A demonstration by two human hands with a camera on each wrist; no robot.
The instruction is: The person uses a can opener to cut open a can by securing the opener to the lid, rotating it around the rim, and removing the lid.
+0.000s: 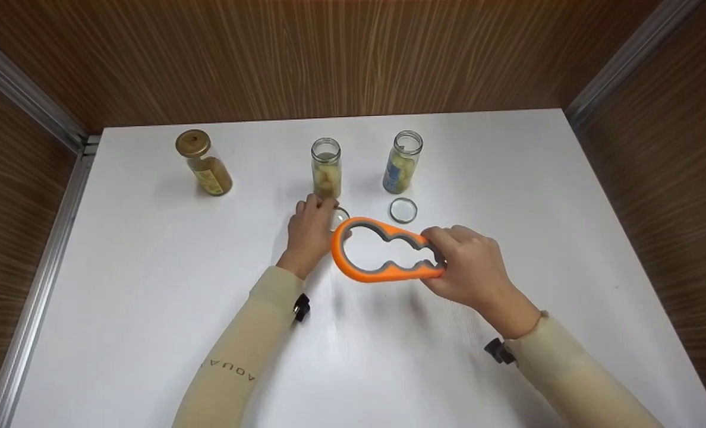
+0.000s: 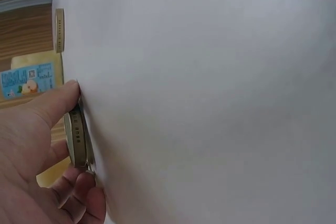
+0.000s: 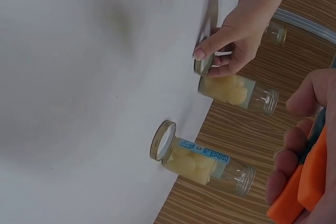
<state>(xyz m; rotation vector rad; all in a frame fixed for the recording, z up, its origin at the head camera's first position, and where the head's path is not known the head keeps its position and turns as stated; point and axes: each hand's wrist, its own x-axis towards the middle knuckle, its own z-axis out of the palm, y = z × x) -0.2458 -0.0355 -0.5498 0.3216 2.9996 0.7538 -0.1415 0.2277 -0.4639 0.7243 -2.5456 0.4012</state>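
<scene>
My left hand (image 1: 310, 230) holds a round metal jar lid (image 2: 77, 137) by its rim, its thumb on one side and fingers on the other, low at the tabletop. Just beyond it stands an open glass jar (image 1: 327, 175) of pale fruit pieces. My right hand (image 1: 470, 261) grips the narrow end of an orange and grey jar opener (image 1: 388, 274), raised over the table. The opener's wide loop points toward the left hand. Part of the opener (image 3: 314, 171) also shows in the right wrist view.
A second open fruit jar (image 1: 400, 166) stands to the right, with another lid (image 1: 403, 210) lying in front of it. At the far left is a jar with its gold lid on (image 1: 205, 163). Wood-grain panels (image 1: 353, 59) border the white table (image 1: 151, 285).
</scene>
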